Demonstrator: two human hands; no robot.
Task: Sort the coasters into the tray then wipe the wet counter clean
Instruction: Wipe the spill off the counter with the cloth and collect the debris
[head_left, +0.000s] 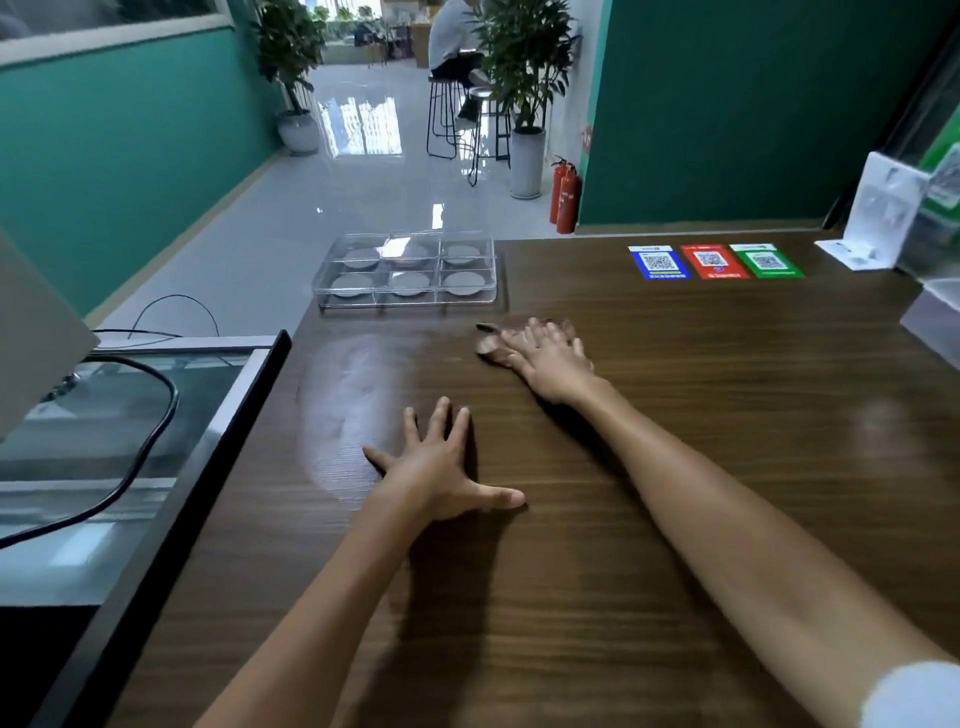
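The left hand (441, 467) lies flat with fingers spread on the worktop (675, 467). The right hand (550, 358) presses a cloth (491, 345) flat with straight fingers. The tray (408, 273) of coasters (462, 283) sits just beyond both hands.

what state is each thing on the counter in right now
tray: clear, all six compartments filled
coasters: grey, one in each compartment
counter: wet sheen at left
cloth: flat under right hand
right hand: presses on cloth
left hand: open, fingers spread flat on counter
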